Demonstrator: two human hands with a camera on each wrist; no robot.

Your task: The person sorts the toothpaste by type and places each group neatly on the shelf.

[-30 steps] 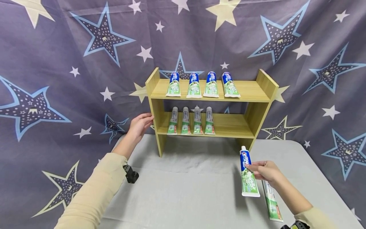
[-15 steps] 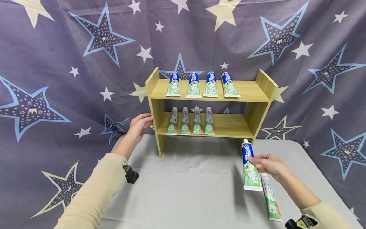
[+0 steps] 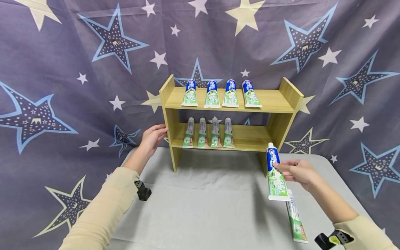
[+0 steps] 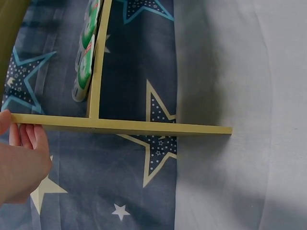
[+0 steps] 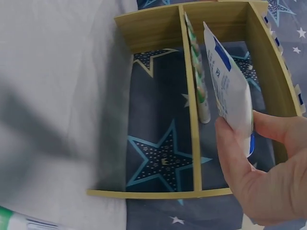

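Observation:
My left hand [image 3: 153,139] is at the left side panel of the wooden shelf [image 3: 270,100], fingers on its outer face. The left wrist view shows the thumb over the panel's edge. My right hand [image 3: 298,173] pinches a blue and green toothpaste tube [image 3: 277,184], cap up, in front of the shelf's lower right corner. In the right wrist view this tube [image 5: 230,86] is seen from its side and back, between thumb and fingers. A silver and green toothpaste tube [image 3: 296,220] lies on the table below the right hand.
Several blue and green tubes [image 3: 212,95] lie in a row on the upper board. Several silver and green tubes [image 3: 202,133] lie on the left part of the lower board. A grey cloth covers the table [image 3: 200,208]; a star-patterned curtain [image 3: 200,41] hangs behind.
My right hand has lifted the blue and green toothpaste tube up and slightly right, toward the shelf's right side. More of the tube on the table shows. My left hand stays in place.

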